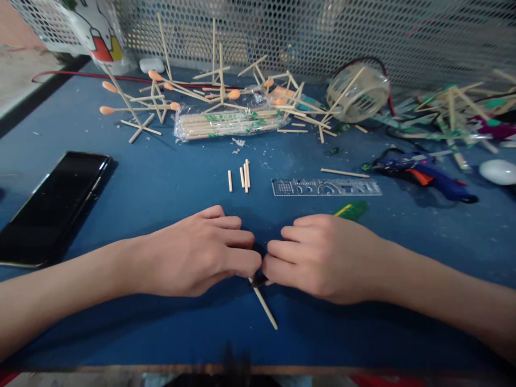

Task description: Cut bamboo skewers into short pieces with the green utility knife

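Note:
My left hand (205, 252) is closed and lies palm down on the blue table, its fingers pinching a thin wooden stick (266, 309) that slants toward the near edge. Opposite it, my right hand (322, 258) is curled around what looks like a utility knife, whose green and yellow end (351, 210) shows past the knuckles. A dark blade-like tip (259, 280) rests across the stick between both hands. The fingertips of both hands are mostly hidden. Beyond them lie several short cut stick pieces (245, 176) and a clear plastic ruler (326, 187).
A phone (52, 209) lies at left. A blue glue gun (431, 174) and a loose stick (344, 173) are at right. Farther back are a wrapped stick bundle (229, 123), orange-tipped sticks (137, 109), a clear plastic cup (358, 94) and a perforated metal panel (282, 32).

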Demonstrator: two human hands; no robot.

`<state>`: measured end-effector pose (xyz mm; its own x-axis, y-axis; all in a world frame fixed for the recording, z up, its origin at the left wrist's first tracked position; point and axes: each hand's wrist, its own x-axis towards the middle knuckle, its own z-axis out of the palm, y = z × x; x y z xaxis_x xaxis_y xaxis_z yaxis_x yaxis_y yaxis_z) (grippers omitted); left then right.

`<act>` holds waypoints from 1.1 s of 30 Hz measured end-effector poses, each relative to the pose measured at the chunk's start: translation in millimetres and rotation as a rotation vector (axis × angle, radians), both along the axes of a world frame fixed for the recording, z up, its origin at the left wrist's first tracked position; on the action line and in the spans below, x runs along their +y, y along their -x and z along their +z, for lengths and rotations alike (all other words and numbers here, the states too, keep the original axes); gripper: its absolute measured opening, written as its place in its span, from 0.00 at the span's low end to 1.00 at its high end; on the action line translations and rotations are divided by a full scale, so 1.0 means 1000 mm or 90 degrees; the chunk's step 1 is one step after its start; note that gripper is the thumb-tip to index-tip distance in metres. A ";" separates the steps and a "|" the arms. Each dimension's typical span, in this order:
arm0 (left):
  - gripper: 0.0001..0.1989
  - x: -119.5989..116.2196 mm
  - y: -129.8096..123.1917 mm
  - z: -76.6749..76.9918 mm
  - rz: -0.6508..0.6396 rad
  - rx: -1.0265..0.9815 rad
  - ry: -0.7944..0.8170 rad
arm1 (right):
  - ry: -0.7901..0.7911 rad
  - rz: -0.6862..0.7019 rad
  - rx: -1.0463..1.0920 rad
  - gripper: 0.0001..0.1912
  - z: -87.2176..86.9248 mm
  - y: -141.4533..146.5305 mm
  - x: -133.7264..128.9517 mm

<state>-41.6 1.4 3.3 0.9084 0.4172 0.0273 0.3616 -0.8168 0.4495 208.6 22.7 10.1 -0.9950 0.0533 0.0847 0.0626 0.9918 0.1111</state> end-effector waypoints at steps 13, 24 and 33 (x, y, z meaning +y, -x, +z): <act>0.09 -0.002 -0.001 0.003 0.006 0.016 0.021 | 0.025 -0.037 -0.019 0.11 0.003 0.002 -0.009; 0.10 0.000 -0.001 0.003 0.001 0.014 0.009 | 0.012 -0.008 -0.015 0.08 0.000 0.001 -0.001; 0.09 -0.001 0.000 0.003 0.006 0.006 0.003 | 0.012 -0.008 -0.010 0.10 0.000 0.001 -0.003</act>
